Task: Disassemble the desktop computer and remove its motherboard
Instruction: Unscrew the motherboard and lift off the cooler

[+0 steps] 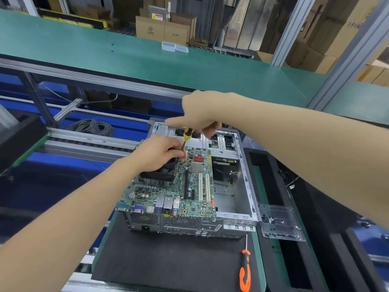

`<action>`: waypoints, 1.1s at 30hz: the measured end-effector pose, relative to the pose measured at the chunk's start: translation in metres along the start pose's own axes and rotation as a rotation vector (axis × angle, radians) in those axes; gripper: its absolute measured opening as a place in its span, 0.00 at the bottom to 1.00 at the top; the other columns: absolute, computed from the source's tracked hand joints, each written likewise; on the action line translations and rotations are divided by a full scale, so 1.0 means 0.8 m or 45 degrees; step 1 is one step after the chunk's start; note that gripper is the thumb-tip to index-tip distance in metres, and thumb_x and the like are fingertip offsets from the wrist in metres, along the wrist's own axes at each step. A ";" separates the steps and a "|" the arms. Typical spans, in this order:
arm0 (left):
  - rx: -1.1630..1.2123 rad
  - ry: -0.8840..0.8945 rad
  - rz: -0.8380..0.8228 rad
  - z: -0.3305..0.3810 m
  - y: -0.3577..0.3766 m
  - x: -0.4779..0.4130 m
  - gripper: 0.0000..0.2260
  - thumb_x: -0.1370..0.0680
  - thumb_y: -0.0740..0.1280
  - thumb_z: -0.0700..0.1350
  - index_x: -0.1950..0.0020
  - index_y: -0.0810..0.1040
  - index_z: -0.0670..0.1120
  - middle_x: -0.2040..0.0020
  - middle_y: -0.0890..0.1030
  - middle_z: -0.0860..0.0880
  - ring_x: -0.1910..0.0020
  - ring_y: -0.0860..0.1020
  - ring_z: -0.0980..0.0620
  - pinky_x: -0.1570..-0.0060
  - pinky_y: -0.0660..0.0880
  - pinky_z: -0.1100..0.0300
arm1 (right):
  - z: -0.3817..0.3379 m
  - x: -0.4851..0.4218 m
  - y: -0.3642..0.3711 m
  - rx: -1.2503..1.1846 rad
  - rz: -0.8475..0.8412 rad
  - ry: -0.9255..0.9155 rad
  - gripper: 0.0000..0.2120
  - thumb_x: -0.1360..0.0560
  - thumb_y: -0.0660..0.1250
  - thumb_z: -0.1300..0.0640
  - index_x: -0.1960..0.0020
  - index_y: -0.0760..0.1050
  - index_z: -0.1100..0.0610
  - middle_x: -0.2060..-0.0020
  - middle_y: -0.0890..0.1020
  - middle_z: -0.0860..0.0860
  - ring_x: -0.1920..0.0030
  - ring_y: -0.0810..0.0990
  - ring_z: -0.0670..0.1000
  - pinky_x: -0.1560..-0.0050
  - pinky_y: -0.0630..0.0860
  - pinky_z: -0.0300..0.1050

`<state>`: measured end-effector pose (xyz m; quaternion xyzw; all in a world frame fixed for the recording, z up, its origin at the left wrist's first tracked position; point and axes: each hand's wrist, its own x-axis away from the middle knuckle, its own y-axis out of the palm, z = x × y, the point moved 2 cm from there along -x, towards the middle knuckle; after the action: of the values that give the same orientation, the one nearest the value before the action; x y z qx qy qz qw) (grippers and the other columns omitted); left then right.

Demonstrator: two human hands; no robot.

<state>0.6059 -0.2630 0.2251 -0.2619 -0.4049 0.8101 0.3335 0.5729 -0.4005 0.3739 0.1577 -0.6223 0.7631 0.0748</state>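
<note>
Open computer case (229, 199) lies on its side on a black foam mat (168, 260), which covers the green-edged table (261, 256).

Motherboard (195, 199) sits tilted on top of the case, over its left half, port side toward the camera and overhanging the rear panel. Right half of the case shows bare metal floor and a few loose cables.

Left hand (160, 154) rests on the black cooler fan (162, 175) on the board. Fingers curled; thumb and forefinger pinch the thin shaft of the yellow screwdriver (188, 133) close to its tip, at the board's far area beside a red component.

Right hand (202, 114) is above, fingers wrapped round the yellow-and-black handle, shaft pointing down. One digit juts out to the left, blurred.

Orange screwdriver (245, 270) lies on the mat, near the case's front right corner, touched by nothing.

Clear plastic tray (282, 209) just beside the case's right corner, small dark screws (271, 220) inside.

Behind: coil of grey cable (92, 126) and stacked cardboard boxes (164, 28).
</note>
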 end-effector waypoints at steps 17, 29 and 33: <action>-0.097 -0.036 -0.172 0.016 -0.016 0.011 0.34 0.31 0.68 0.76 0.32 0.74 0.57 0.44 0.80 0.64 0.47 0.78 0.64 0.44 0.77 0.56 | 0.025 0.018 0.002 0.021 0.252 -0.356 0.08 0.28 0.79 0.51 0.52 0.82 0.51 0.60 0.82 0.45 0.59 0.76 0.45 0.60 0.72 0.44; -0.367 -0.127 -0.334 0.012 -0.027 0.022 0.37 0.43 0.83 0.65 0.42 0.74 0.51 0.48 0.78 0.53 0.50 0.77 0.49 0.49 0.78 0.48 | 0.005 0.028 0.176 -1.702 -0.092 0.381 0.24 0.13 0.60 0.56 0.22 0.59 0.63 0.35 0.78 0.66 0.52 0.86 0.62 0.56 0.86 0.56; -0.221 -0.142 -0.251 0.007 -0.023 0.027 0.34 0.44 0.83 0.66 0.47 0.75 0.52 0.50 0.79 0.54 0.52 0.77 0.51 0.49 0.77 0.48 | 0.004 0.022 0.191 -1.684 0.036 0.371 0.21 0.14 0.61 0.55 0.23 0.62 0.58 0.38 0.81 0.61 0.54 0.86 0.57 0.56 0.87 0.52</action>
<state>0.5946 -0.2412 0.2400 -0.2035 -0.5150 0.7487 0.3645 0.5097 -0.4377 0.2391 -0.0337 -0.9438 0.2363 0.2288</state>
